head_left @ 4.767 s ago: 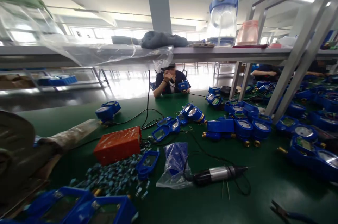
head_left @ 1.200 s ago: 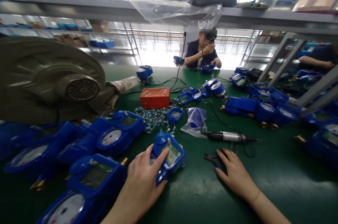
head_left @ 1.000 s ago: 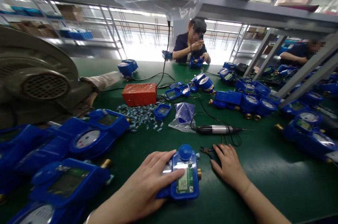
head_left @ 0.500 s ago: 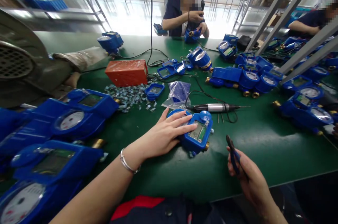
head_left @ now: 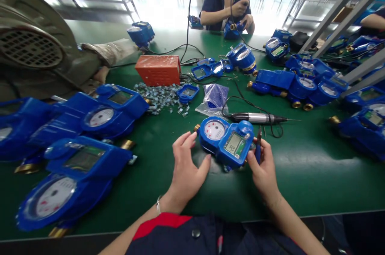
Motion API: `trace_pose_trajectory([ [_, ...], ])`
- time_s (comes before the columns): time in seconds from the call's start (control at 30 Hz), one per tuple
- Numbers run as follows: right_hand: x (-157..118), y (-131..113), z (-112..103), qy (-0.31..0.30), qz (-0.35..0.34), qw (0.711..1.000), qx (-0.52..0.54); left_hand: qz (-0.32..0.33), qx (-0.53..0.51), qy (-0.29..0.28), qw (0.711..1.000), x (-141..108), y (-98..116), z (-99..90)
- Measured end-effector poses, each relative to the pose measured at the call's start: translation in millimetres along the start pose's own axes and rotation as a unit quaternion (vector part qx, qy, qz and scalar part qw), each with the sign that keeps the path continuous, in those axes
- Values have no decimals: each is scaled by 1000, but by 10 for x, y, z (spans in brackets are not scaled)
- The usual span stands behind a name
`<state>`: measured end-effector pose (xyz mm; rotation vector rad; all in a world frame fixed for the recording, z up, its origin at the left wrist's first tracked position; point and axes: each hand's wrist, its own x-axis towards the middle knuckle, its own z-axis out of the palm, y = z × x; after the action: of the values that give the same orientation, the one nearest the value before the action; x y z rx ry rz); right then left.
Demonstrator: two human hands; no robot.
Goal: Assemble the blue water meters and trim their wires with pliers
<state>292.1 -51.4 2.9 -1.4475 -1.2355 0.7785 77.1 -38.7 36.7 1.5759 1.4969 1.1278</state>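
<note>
A blue water meter (head_left: 221,146) with a round white dial and a small display lies on the green table (head_left: 306,183) in front of me. My left hand (head_left: 189,164) is beside its left end, thumb and fingers apart, fingertips near the brass fitting. At the right end, my right hand (head_left: 264,164) is closed around dark-handled pliers (head_left: 258,146), its fingers touching or very near the meter. Behind the meter are an electric screwdriver-like tool (head_left: 255,118) and a clear bag of small blue parts (head_left: 215,98).
Several blue meters (head_left: 100,118) crowd the left, beside a large blower (head_left: 33,46). An orange box (head_left: 158,70) stands behind scattered small parts (head_left: 162,96). More meters (head_left: 305,86) are at the right. Across the table a person (head_left: 224,6) handles a meter.
My left hand has come off the meter's top to its left side, uncovering the dial. My right hand has moved left to the meter with the pliers. The view has shifted.
</note>
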Motion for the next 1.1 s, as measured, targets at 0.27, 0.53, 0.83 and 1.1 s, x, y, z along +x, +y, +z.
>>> trace_pose_trajectory([
  [0.27,-84,7,-38,-21,34,999,13,-273,-313,-313,854,-168,-52,291],
  [0.53,-282,-168,-193,3,75,997,2,-295,-286,-305,859,-75,-181,328],
  [0.83,-533,-144,-250,-27,103,994,-11,-285,-334,-270,857,-62,-182,394],
  [1.1,-45,226,-409,-3,-6,957,-291,-288,-319,-314,846,-53,-268,319],
])
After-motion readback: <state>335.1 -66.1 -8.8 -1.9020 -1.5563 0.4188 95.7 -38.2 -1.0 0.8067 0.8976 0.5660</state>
